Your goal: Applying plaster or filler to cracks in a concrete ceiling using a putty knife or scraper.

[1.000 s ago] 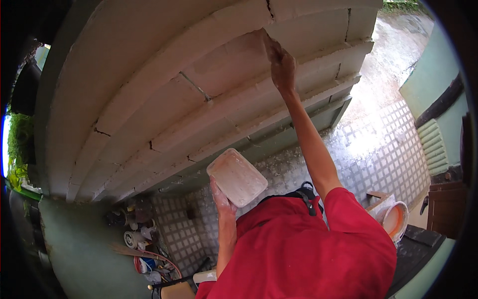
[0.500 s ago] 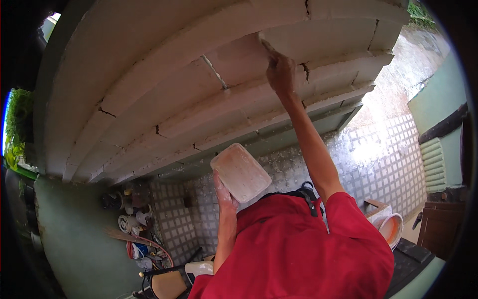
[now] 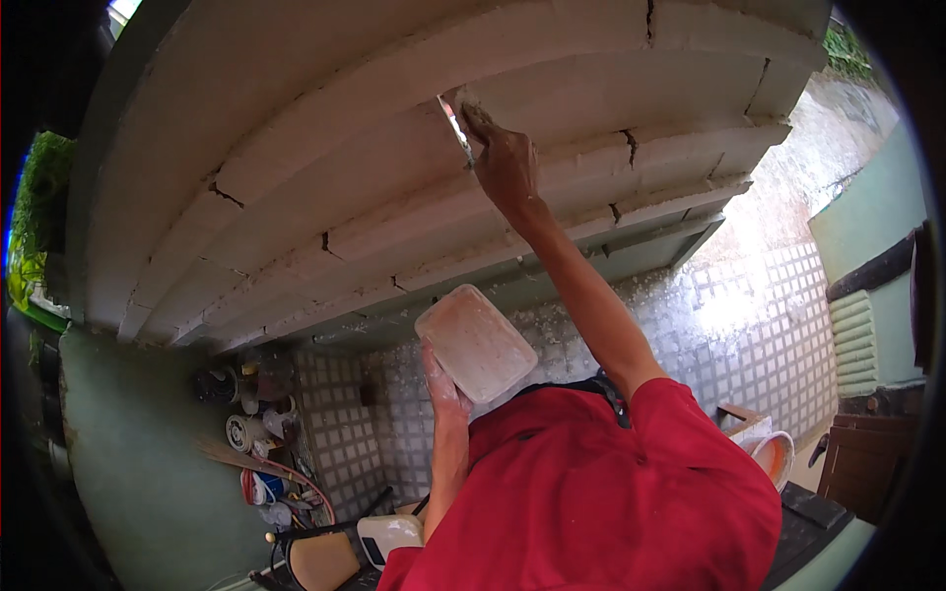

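High in the view, my right hand is closed around a small tool with a pale, smeared end, probably a putty knife; its blade is partly hidden. The tool's tip is close beside a narrow bright slit in the off-white stepped surface. Lower down, in front of my body, my left hand grips the left side of a whitish rectangular plastic tub with rounded corners. Pale smears coat the tub and my left fingers. Several dark cracks run across the stepped ledges.
A tiled floor spattered white lies below. Pots, a broom and other clutter stand along the green wall at left. A chair is at lower left, an orange-lined bucket at lower right. Outdoor ground shows at right.
My right hand with the tool has moved left along the stepped surface, up to the bright slit. My left hand and the tub have hardly moved; the view has shifted slightly.
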A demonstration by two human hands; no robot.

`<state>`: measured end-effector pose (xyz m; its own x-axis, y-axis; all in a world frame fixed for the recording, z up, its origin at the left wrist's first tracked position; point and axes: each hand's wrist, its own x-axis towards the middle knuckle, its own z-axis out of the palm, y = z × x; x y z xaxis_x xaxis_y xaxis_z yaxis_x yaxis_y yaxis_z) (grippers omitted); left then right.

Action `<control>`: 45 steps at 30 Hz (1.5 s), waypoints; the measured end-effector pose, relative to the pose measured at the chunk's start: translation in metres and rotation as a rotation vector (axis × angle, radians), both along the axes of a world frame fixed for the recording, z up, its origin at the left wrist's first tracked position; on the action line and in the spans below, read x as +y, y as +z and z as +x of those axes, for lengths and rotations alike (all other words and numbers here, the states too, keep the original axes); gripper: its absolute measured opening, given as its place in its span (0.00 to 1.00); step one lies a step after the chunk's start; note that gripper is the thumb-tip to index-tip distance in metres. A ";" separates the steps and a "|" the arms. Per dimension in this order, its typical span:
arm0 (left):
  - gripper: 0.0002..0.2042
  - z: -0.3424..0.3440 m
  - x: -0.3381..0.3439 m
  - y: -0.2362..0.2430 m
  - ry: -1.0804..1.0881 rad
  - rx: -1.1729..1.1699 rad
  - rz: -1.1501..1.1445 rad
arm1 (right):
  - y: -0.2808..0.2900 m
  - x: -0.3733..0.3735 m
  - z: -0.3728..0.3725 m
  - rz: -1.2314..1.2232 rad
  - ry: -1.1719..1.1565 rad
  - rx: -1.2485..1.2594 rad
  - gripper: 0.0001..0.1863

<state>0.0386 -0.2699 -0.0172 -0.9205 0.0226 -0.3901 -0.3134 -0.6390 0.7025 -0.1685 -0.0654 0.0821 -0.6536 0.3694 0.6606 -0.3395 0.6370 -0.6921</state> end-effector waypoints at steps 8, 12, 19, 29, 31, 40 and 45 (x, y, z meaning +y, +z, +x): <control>0.31 0.003 0.006 -0.002 -0.024 0.022 0.009 | -0.010 0.043 0.009 0.046 0.215 0.136 0.22; 0.32 0.008 0.000 -0.005 0.040 0.015 0.023 | -0.032 0.097 0.037 0.244 0.070 0.127 0.26; 0.32 0.012 0.006 0.001 0.041 0.071 -0.026 | -0.038 0.186 0.006 0.690 -0.156 0.297 0.29; 0.34 0.001 0.029 -0.004 0.094 -0.063 -0.005 | -0.085 0.189 0.038 0.756 0.035 0.011 0.30; 0.34 -0.001 0.041 0.001 0.088 -0.036 -0.022 | -0.064 0.177 0.040 0.649 -0.012 0.214 0.29; 0.34 0.016 0.046 0.001 0.084 0.005 0.028 | -0.078 0.161 0.022 0.682 -0.002 0.136 0.28; 0.33 0.020 0.040 -0.007 0.111 0.011 -0.019 | -0.056 0.136 0.034 0.591 0.148 0.046 0.26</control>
<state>0.0584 -0.2298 -0.0244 -0.9212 -0.0873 -0.3791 -0.2334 -0.6556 0.7181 -0.1350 0.0702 0.0257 -0.6356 -0.1605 0.7551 -0.4748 0.8526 -0.2184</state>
